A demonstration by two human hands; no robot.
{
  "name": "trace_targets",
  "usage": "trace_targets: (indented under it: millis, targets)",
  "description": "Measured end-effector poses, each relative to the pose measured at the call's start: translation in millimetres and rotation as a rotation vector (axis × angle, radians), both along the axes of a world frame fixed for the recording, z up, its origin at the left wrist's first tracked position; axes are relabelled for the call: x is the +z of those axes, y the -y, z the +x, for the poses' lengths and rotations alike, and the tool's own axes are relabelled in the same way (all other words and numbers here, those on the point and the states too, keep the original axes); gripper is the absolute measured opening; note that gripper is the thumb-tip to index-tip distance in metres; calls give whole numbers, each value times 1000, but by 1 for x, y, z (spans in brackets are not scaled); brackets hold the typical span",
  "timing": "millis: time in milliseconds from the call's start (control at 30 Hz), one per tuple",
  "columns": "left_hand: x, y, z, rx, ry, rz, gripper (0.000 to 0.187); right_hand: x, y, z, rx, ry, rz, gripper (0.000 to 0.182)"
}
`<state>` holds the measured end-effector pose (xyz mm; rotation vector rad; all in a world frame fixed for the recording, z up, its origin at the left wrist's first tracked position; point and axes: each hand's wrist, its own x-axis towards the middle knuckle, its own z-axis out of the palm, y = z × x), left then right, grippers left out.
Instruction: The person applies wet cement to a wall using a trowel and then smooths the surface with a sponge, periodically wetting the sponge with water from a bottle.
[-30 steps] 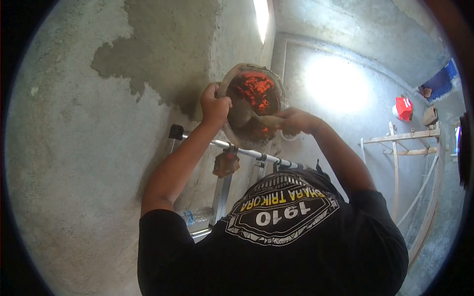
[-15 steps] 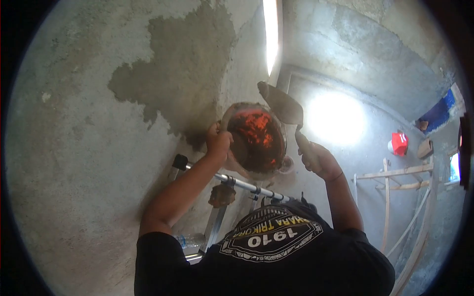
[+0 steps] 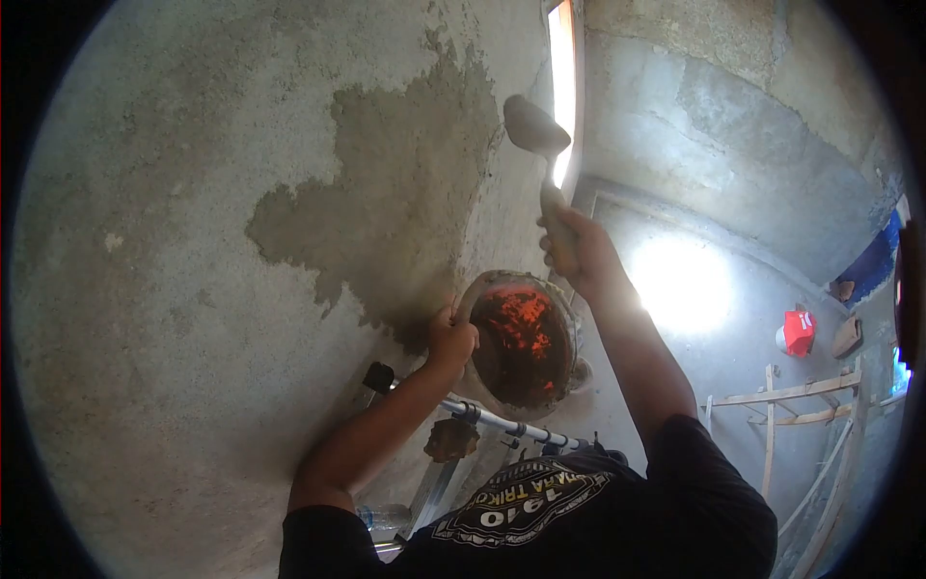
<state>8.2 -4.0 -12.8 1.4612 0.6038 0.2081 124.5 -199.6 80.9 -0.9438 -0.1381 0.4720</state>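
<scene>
Room: bare concrete room, a bright doorway behind, rough timber frames (image 3: 801, 396) at the far right, a red container (image 3: 797, 332) on the floor.
Wall: grey rendered wall (image 3: 174, 289) with one dark, wet patch of fresh plaster (image 3: 395, 212) spread across its middle (the rest looks dry and pale).
Left hand: left hand (image 3: 450, 338) has its fingers clamped on the rim of the mortar pan (image 3: 523, 340), held up just beside the wet patch.
Right hand: right hand (image 3: 571, 248) is raised, fingers wrapped tight round the handle of the trowel (image 3: 535, 130), its blade up near the patch's top edge.
Pan: dark mortar lines it; how much is left, cannot tell.
Ladder: aluminium ladder (image 3: 482, 420) below the arms.
Progress: one patch laid, by my reading; most of the wall is uncovered.
</scene>
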Motion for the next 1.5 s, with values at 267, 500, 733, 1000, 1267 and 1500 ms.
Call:
trace_targets:
  millis: [267, 500, 733, 1000, 1267, 1500]
  targets:
    - [-17, -10, 1, -60, -57, 64, 25, 36, -52, 33, -78, 41, 30, 31]
    - [-6, -7, -1, -59, -15, 28, 23, 49, -94, 50, -133, 83, -80, 32]
    - [-13, -6, 1, -92, 18, 65, 21, 93, -96, 61, -319, 1436, -1129, 46]
    - [-8, -1, -5, -83, 39, 116, 19, 144, -91, 87, -102, 417, -106, 28]
    - [-20, -4, 3, -71, -9, 130, 21, 27, -109, 118, -122, 77, 21, 31]
    - [-19, -7, 2, -109, -14, 59, 22, 69, -117, 101, -131, 242, -25, 21]
